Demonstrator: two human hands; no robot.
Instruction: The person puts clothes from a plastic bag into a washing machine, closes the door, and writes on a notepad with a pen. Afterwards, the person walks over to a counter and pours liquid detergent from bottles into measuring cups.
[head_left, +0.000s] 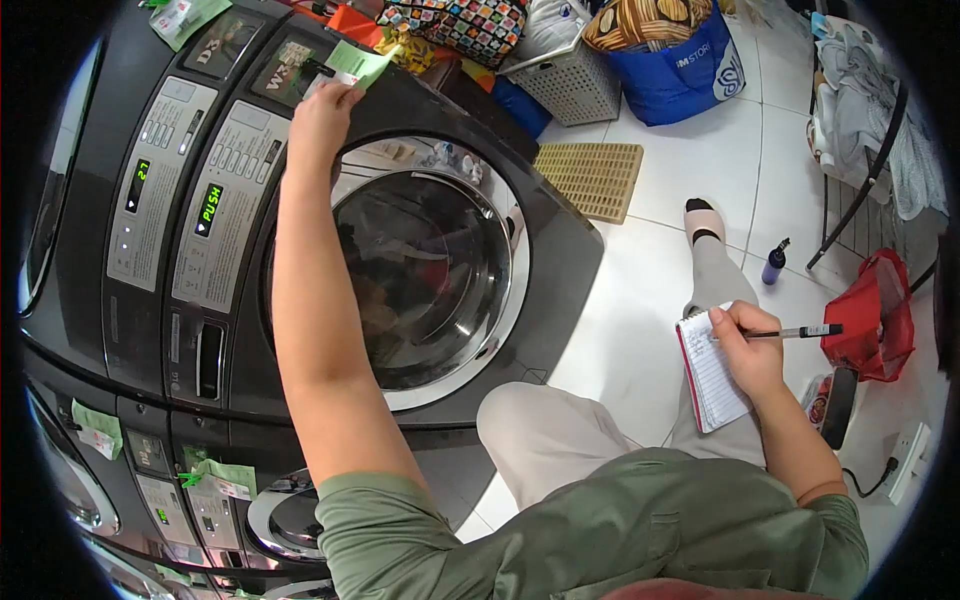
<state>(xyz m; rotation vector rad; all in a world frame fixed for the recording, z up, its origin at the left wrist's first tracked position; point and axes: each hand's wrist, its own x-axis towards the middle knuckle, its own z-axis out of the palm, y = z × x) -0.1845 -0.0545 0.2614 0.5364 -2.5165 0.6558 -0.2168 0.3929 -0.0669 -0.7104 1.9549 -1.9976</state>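
My left hand (322,120) reaches up to the top of a dark front-loading washing machine (560,250) labelled W3. Its fingers are closed at the lower edge of a green paper slip (358,66), beside a black clip (317,68). Below that arm is the washer's round glass door (430,280), closed, and a panel display (208,210) reads PUSH. My right hand (752,350) is closed around a black-capped pen (800,332). It rests on a small spiral notepad (715,385) with a red edge and some handwriting, lying over my right leg.
Further machines with clipped slips (97,428) line the left. Behind stand a grey laundry basket (575,85), a blue bag (670,70) and a tan slatted mat (590,180). At right are a purple bottle (774,262), a rack with cloths (860,110) and a red bag (868,325).
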